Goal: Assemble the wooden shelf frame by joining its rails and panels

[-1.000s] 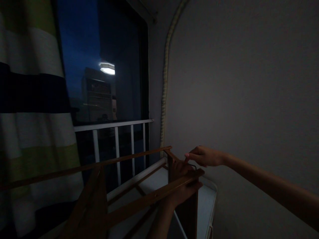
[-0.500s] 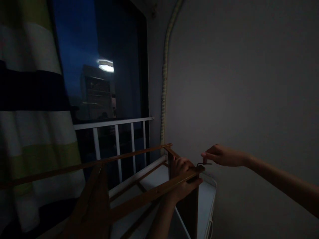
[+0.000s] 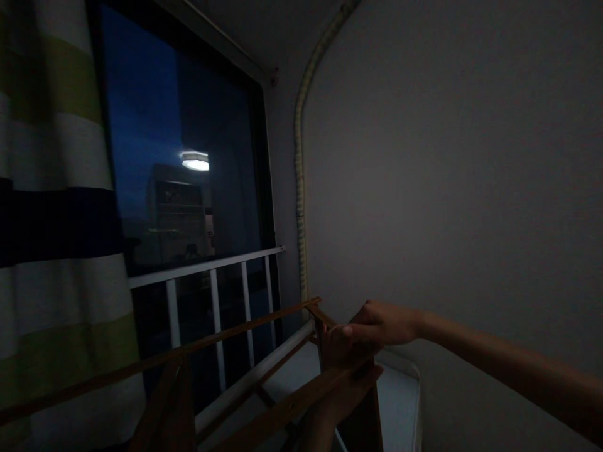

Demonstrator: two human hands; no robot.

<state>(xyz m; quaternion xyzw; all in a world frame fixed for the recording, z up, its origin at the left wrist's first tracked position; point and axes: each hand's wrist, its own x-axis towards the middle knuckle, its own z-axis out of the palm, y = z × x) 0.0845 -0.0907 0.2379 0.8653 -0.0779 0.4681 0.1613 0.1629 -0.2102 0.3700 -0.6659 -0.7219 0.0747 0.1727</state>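
Note:
A brown wooden frame (image 3: 291, 406) slants across the lower part of the view, with a second thin rail (image 3: 249, 324) behind it. My left hand (image 3: 335, 397) is wrapped round the near rail close to its right end, beside a flat wooden end panel (image 3: 362, 422). Over that same corner lies my right hand (image 3: 384, 323), its fingers pinched and pointing left. The L-shaped hex key seen there a moment before is now hidden under the right fingers. Dim light blurs the fingertips.
A white surface (image 3: 400, 392) lies beneath the frame. Behind it are a white railing (image 3: 214, 298), a dark window (image 3: 226, 169) and a striped curtain (image 3: 80, 301) at left. A wrapped pipe (image 3: 300, 188) runs up the corner beside a grey wall (image 3: 447, 176).
My right hand has moved left and down onto the rail's end, covering the hex key. My left hand keeps its hold. The camera has tilted up a little.

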